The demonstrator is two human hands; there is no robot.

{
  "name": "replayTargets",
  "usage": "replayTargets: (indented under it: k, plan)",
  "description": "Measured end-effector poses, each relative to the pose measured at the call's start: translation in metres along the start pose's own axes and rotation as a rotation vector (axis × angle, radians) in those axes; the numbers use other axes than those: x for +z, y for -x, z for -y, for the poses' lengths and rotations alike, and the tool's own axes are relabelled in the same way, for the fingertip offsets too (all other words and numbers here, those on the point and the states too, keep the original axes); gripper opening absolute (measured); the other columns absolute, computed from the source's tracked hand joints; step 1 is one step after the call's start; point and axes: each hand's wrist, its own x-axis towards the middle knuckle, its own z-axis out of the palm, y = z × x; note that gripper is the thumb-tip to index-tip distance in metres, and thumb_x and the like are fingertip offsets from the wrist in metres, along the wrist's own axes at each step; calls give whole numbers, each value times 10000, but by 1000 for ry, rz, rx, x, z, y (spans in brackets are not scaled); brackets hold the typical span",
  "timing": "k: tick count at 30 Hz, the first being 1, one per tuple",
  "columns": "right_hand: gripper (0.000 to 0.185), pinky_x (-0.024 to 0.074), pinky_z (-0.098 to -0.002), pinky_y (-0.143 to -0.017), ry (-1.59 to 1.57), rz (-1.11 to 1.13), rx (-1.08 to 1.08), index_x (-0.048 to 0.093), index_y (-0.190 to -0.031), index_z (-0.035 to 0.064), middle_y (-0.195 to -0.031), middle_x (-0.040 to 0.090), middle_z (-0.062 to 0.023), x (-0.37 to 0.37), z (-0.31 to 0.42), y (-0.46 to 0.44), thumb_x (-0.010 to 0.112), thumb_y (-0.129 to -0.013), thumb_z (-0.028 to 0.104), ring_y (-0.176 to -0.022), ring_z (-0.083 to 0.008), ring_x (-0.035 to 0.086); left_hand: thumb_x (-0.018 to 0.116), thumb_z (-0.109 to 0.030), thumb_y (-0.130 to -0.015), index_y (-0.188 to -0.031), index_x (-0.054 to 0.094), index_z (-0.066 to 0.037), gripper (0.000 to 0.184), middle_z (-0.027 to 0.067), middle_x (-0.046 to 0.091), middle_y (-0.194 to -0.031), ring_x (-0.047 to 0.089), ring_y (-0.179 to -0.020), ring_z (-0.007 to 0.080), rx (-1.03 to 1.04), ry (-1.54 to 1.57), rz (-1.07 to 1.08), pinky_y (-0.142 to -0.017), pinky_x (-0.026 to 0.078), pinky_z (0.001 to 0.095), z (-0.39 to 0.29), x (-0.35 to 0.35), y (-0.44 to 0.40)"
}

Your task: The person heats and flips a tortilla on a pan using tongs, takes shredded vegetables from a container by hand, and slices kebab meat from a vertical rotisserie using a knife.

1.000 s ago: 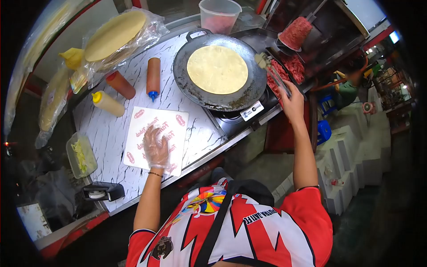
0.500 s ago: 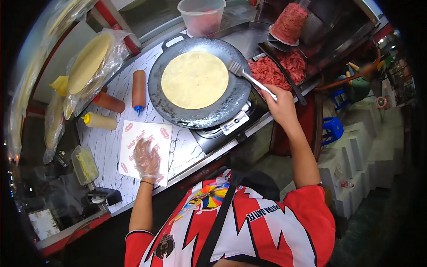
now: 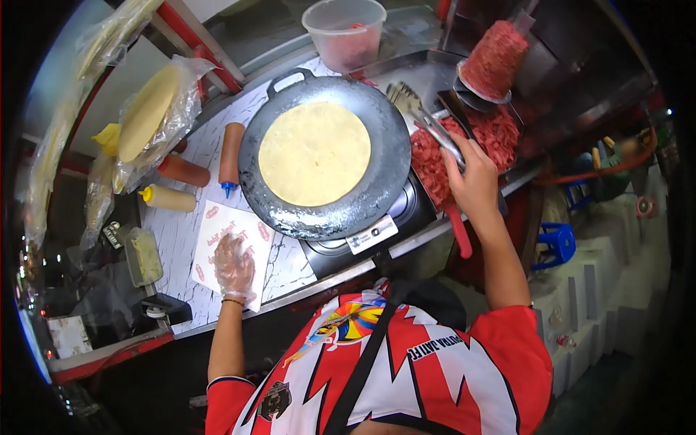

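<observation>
My right hand [image 3: 476,180] grips a pair of metal tongs [image 3: 433,129], whose tips point up and left over the metal tray beside the griddle. Shredded red meat [image 3: 429,168] lies beneath the tongs and around them. On the round black griddle pan [image 3: 395,170] rests a flat, pale tortilla [image 3: 315,154]. My left hand [image 3: 234,262], in a clear plastic glove, lies with its fingers extended on a printed sheet of wrapping paper [image 3: 212,233]. That sheet is on the marble-patterned counter, left of the pan.
Sauce bottles [image 3: 230,156] lie left of the griddle. Bagged tortillas [image 3: 148,116] lean by the cart frame. A meat cone [image 3: 496,61] stands at the back right, near a clear tub [image 3: 344,36]. A red handle [image 3: 458,232] juts over the front edge.
My right hand and the tongs have moved from the pan's right edge across to the meat tray. A red handle now shows at the tray's front. My left hand stays on the paper.
</observation>
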Motion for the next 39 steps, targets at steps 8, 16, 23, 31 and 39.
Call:
replayTargets:
  k: [8, 16, 23, 31, 39]
  plan:
    - [341, 520, -427, -626, -33, 512, -290, 715, -1220, 116, -866, 580, -104, -18, 27, -6, 751, -903, 237, -728, -322, 662, 712, -222, -868, -1251, 672, -93, 406, 158, 565, -1425, 546, -1281, 353, 3, -149, 32, -1090, 450, 464, -9, -3, -3]
    - [296, 543, -437, -636, -118, 350, -234, 725, -1195, 110, -886, 636, -110, -9, 24, -46, 719, -931, 243, -746, -333, 689, 692, -237, -860, -1277, 653, -96, 443, 162, 566, -1413, 534, -1289, 354, 64, -264, 39, -1091, 442, 462, -26, -18, -7]
    - [292, 549, -448, -629, 18, 374, -345, 714, -1209, 127, -881, 633, -104, 55, 53, -62, 697, -954, 268, -702, -338, 681, 675, -256, -864, -1265, 648, -94, 434, 153, 570, -1405, 524, -1301, 344, 79, -280, 25, -1100, 422, 461, -20, -16, -6]
    - [291, 553, -462, -641, 3, 421, -323, 714, -1201, 129, -898, 654, -117, 62, 74, -55, 700, -952, 280, -730, -367, 685, 716, -281, -849, -1228, 671, -110, 419, 161, 576, -1417, 546, -1289, 364, 18, -169, -25, -1076, 445, 484, -18, -17, -3]
    - [306, 520, -476, -680, 56, 413, -325, 725, -1230, 124, -903, 648, -151, 67, 85, -39, 724, -944, 232, -786, -367, 674, 710, -314, -900, -1266, 654, -148, 406, 181, 599, -1390, 530, -1342, 376, 134, -211, -145, -1116, 419, 509, -12, -11, 2]
